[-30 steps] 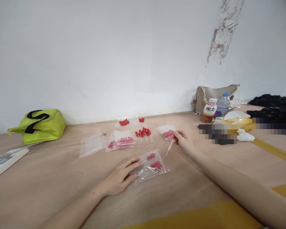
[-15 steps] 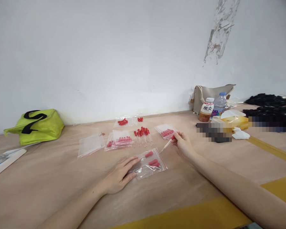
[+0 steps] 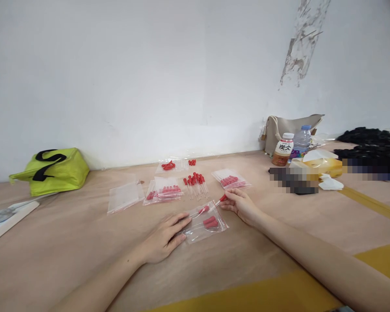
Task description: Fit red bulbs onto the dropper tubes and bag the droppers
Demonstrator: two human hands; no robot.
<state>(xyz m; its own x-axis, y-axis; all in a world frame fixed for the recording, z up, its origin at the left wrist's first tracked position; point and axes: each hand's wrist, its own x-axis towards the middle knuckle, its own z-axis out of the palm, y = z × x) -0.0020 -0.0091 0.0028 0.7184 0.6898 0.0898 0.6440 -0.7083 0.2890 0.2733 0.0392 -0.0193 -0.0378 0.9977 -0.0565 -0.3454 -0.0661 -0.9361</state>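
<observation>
My left hand (image 3: 167, 236) lies on the closed end of a clear zip bag (image 3: 195, 236), fingers stretched out and thumb apart, pressing it to the table. Inside the bag are a few droppers with red rubber bulbs (image 3: 210, 222). Between the thumb and fingers of my right hand (image 3: 240, 206) is the red bulb of another glass dropper (image 3: 222, 198). Its glass tube points left and down into the mouth of the bag. Behind the bag, a bunch of loose droppers (image 3: 196, 184) lies with bulbs facing the wall.
Filled zip bags (image 3: 165, 190) and flat empty bags (image 3: 125, 197) lie left of the loose droppers, another filled bag (image 3: 229, 178) to the right. Farther out are a green bag (image 3: 56, 173), a tea bottle (image 3: 282, 149), a water bottle (image 3: 302, 141) and a tissue pack (image 3: 321, 164).
My right hand has moved left and slightly down, bringing the dropper's tube into the bag's mouth. My left hand stays in place on the bag.
</observation>
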